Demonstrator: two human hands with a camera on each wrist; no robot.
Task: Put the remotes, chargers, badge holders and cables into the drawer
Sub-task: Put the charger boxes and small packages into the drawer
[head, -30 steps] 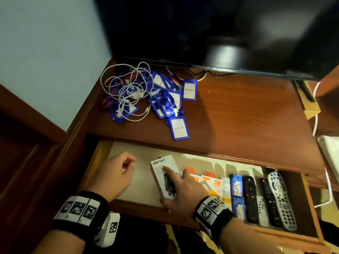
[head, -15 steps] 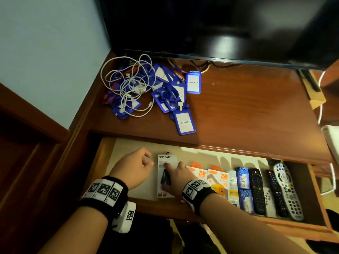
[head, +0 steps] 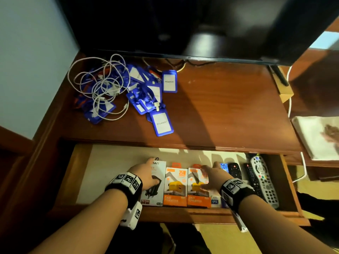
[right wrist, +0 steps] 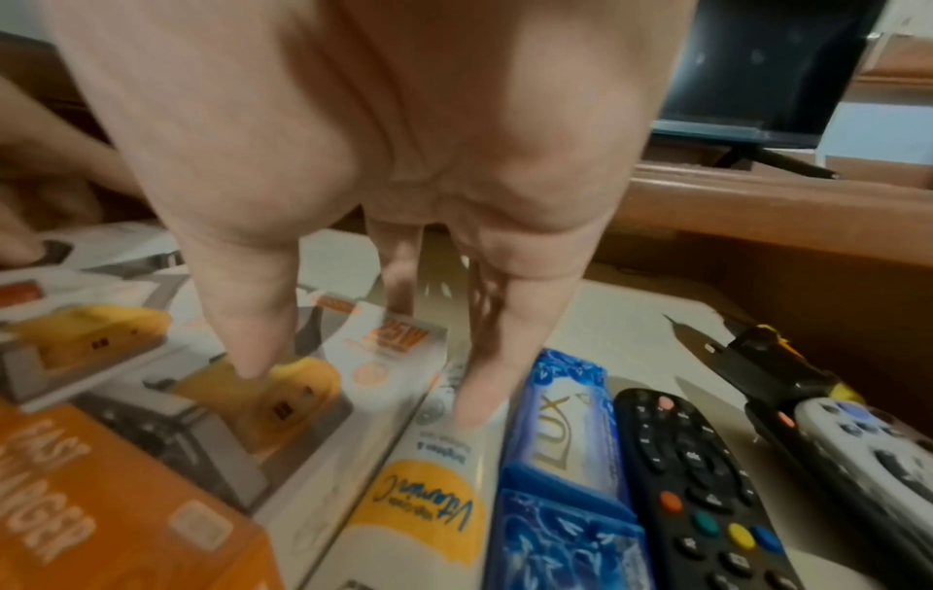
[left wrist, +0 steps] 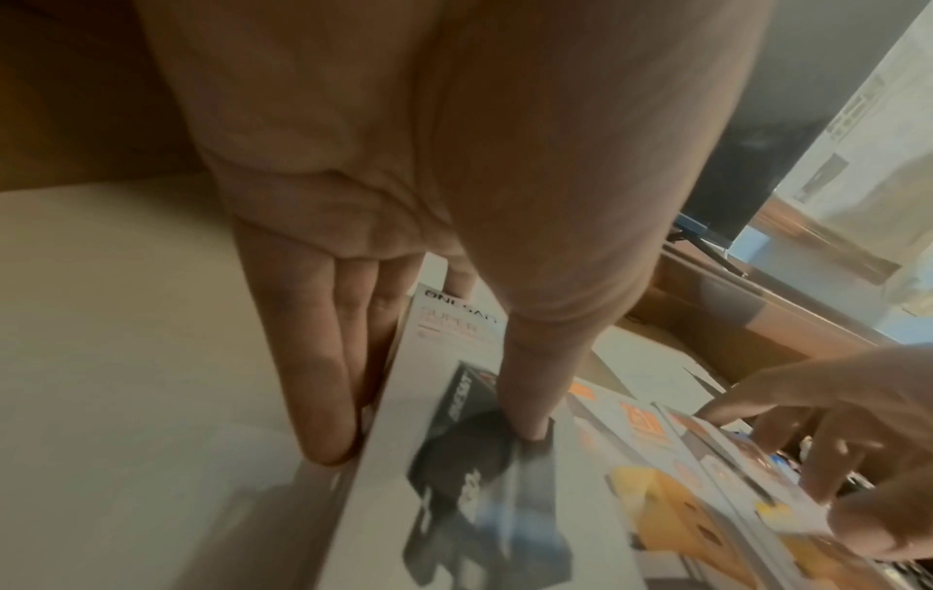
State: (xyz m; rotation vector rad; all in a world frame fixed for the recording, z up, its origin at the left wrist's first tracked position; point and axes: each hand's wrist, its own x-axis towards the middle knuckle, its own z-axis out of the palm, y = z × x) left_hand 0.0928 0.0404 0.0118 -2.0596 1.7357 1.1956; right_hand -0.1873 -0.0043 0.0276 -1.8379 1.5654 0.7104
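Note:
The wooden drawer (head: 183,215) stands pulled out. In it lie a white charger box (head: 158,170), two orange charger boxes (head: 175,187) and three remotes (head: 264,182) side by side. My left hand (head: 145,173) presses straight fingers (left wrist: 323,399) against the white box's left edge, with the thumb on its face. My right hand (head: 212,176) rests with straight fingertips (right wrist: 247,359) on the right orange box (right wrist: 283,399) and on a white tube (right wrist: 429,499). Blue badge holders (head: 161,123) and tangled white cables (head: 102,88) lie in a pile on the desk's back left.
A black TV (head: 183,24) stands at the desk's back edge. Blue soap packs (right wrist: 565,419) lie between the tube and the remotes. The drawer's left part (head: 110,171) shows bare lining. A small cardboard box (head: 285,92) and a white cloth (head: 315,138) sit at the right.
My right hand has left the white charger box and moved right onto the orange box. My left hand has come onto the white box, which now lies against the orange boxes.

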